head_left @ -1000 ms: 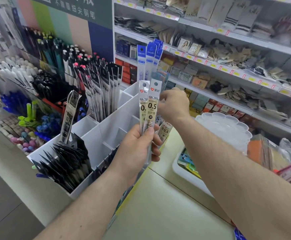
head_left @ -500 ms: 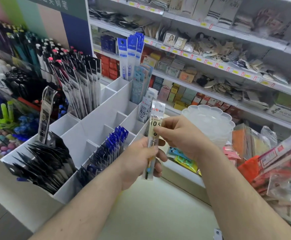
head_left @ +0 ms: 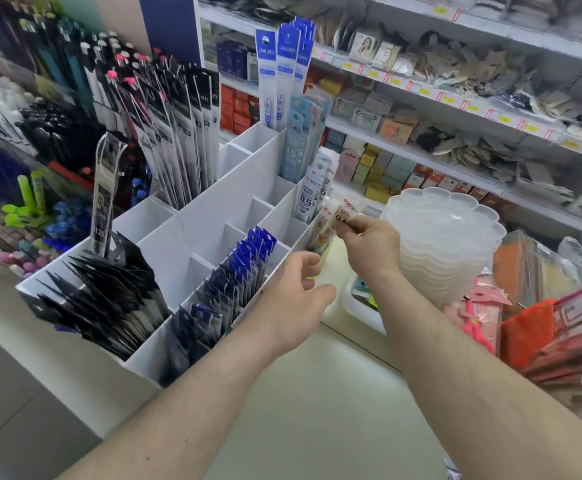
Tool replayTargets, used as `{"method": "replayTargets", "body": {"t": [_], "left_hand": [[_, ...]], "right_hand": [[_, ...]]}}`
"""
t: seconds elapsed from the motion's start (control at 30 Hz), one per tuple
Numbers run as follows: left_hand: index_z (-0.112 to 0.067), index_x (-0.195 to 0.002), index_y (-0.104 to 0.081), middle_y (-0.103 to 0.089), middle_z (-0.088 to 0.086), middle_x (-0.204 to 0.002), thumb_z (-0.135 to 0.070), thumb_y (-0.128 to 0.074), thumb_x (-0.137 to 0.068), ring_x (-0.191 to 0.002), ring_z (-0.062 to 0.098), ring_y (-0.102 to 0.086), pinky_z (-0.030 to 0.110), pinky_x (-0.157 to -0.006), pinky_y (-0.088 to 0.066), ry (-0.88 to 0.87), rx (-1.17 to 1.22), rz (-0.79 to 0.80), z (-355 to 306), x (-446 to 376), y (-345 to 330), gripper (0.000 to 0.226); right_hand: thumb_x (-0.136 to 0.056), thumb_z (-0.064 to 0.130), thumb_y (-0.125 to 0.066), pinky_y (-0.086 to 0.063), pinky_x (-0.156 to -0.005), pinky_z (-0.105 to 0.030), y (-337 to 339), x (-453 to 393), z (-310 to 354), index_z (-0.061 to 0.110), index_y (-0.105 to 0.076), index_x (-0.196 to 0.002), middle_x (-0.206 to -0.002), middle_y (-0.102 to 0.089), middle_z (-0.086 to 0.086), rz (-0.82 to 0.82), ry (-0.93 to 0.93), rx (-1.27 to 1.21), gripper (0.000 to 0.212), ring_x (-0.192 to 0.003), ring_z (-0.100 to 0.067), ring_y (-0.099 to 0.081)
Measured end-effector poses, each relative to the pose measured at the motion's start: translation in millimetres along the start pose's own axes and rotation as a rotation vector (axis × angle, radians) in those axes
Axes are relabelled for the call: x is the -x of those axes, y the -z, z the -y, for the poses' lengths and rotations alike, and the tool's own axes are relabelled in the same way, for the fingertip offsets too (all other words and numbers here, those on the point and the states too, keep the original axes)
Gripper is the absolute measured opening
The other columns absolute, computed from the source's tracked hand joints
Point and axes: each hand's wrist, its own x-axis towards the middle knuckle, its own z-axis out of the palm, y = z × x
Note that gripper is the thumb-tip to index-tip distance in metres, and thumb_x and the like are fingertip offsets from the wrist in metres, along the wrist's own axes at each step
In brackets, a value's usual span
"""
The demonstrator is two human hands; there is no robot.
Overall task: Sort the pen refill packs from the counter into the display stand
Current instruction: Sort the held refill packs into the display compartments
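Since half a second ago the left hand (head_left: 296, 299) has let go of the refill packs (head_left: 331, 223) and dropped away from them, fingers loosely spread and holding nothing, while the right hand (head_left: 369, 247) has carried them up to the right edge of the stand (head_left: 192, 244). At far left, pens (head_left: 57, 64) fill a rack. The white stand sits on the counter (head_left: 317, 410); black packs (head_left: 102, 299) fill its near-left compartment, blue packs (head_left: 234, 278) the one beside it, and tall blue-topped packs (head_left: 284, 71) stand at the back. The right hand pinches the refill packs by their tops, tilted, just beside the stand's right wall. Right of it is a stack of clear trays (head_left: 449, 237).
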Motion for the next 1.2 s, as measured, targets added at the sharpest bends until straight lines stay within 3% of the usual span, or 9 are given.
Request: {"method": "replayTargets", "body": {"t": [0.13, 0.37, 0.53, 0.6, 0.73, 0.83, 0.9, 1.07, 1.2], "left_hand": [[-0.026, -0.132, -0.046, -0.054, -0.012, -0.125, -0.018, -0.060, -0.093, -0.118, 0.007, -0.053, 0.020, -0.089, -0.042, 0.008, -0.027, 0.011, 6.1, 1.2, 0.3, 0.043], [-0.030, -0.127, -0.046, -0.055, -0.015, -0.119, -0.019, -0.061, -0.093, -0.114, 0.006, -0.054, 0.022, -0.091, -0.041, 0.020, -0.052, 0.013, 13.8, 4.5, -1.2, 0.038], [-0.032, -0.123, -0.047, -0.055, -0.016, -0.117, -0.018, -0.060, -0.093, -0.110, 0.006, -0.056, 0.019, -0.082, -0.043, 0.010, -0.066, 0.018, 19.5, 7.1, -7.4, 0.036], [-0.034, -0.118, -0.047, -0.057, -0.015, -0.115, -0.018, -0.061, -0.092, -0.108, 0.007, -0.057, 0.022, -0.084, -0.045, 0.013, -0.081, 0.029, 26.0, 9.3, -15.5, 0.034], [-0.032, -0.120, -0.050, -0.058, -0.016, -0.114, -0.016, -0.061, -0.089, -0.108, 0.008, -0.056, 0.023, -0.093, -0.043, -0.005, -0.212, 0.120, 48.0, 20.2, -48.2, 0.037], [-0.029, -0.128, -0.051, -0.057, -0.015, -0.119, -0.020, -0.061, -0.088, -0.111, 0.006, -0.053, 0.023, -0.092, -0.041, -0.027, -0.389, 0.246, 62.0, 33.6, -81.4, 0.042], [-0.031, -0.121, -0.052, -0.059, -0.016, -0.116, -0.020, -0.062, -0.088, -0.109, 0.006, -0.055, 0.023, -0.089, -0.043, -0.008, -0.393, 0.329, 68.0, 42.6, -105.1, 0.037], [-0.029, -0.108, -0.054, -0.065, -0.008, -0.107, -0.013, -0.061, -0.089, -0.083, 0.011, -0.061, 0.024, -0.065, -0.048, 0.106, -0.261, 0.469, 78.7, 57.0, -171.4, 0.026], [-0.021, -0.120, -0.051, -0.063, -0.005, -0.103, -0.021, -0.062, -0.091, -0.080, 0.014, -0.059, 0.027, -0.068, -0.048, 0.246, -0.279, 0.554, 92.6, 62.6, -209.3, 0.031]], "right_hand": [[-0.091, 0.032, -0.067, -0.037, -0.058, -0.031, -20.6, -6.8, -9.3, 0.020, -0.071, -0.074, -0.065, -0.061, 0.001, 0.152, -0.046, 0.181, 0.021, -0.074, -0.025, -0.057], [-0.090, 0.035, -0.065, -0.050, -0.068, -0.031, -41.7, -11.3, -13.1, 0.025, -0.064, -0.069, -0.081, -0.072, -0.004, 0.212, -0.135, 0.264, 0.023, -0.083, -0.027, -0.066], [-0.088, 0.039, -0.069, -0.053, -0.084, -0.036, -23.5, 8.3, -8.6, 0.015, -0.076, -0.100, -0.100, -0.074, -0.004, 0.184, -0.179, 0.189, 0.027, -0.097, -0.024, -0.066], [-0.086, 0.036, -0.068, -0.052, -0.089, -0.035, -8.3, 27.7, -8.9, 0.018, -0.077, -0.102, -0.104, -0.075, 0.000, 0.144, -0.164, 0.149, 0.026, -0.102, -0.020, -0.066], [-0.085, 0.025, -0.066, -0.047, -0.071, -0.019, 35.6, 88.1, -23.3, 0.021, -0.078, -0.087, -0.081, -0.073, 0.010, 0.107, -0.170, 0.043, 0.014, -0.080, -0.005, -0.064], [-0.085, 0.019, -0.067, -0.039, -0.061, -0.014, 74.6, 144.7, -52.2, 0.023, -0.073, -0.073, -0.062, -0.063, 0.015, 0.055, -0.193, 0.021, 0.014, -0.064, 0.002, -0.056], [-0.086, 0.020, -0.067, -0.037, -0.059, -0.010, 99.6, 181.7, -78.3, 0.023, -0.074, -0.074, -0.063, -0.064, 0.017, 0.011, -0.284, 0.045, 0.013, -0.065, 0.006, -0.057], [-0.087, 0.026, -0.064, -0.051, -0.073, -0.029, 151.9, 255.8, -137.5, 0.021, -0.073, -0.084, -0.078, -0.071, 0.008, -0.039, -0.551, 0.247, 0.010, -0.078, -0.012, -0.064], [-0.086, 0.025, -0.067, -0.046, -0.089, -0.035, 171.9, 294.2, -161.4, 0.015, -0.072, -0.113, -0.109, -0.068, -0.005, -0.147, -0.579, 0.482, 0.029, -0.105, -0.026, -0.059]]}}
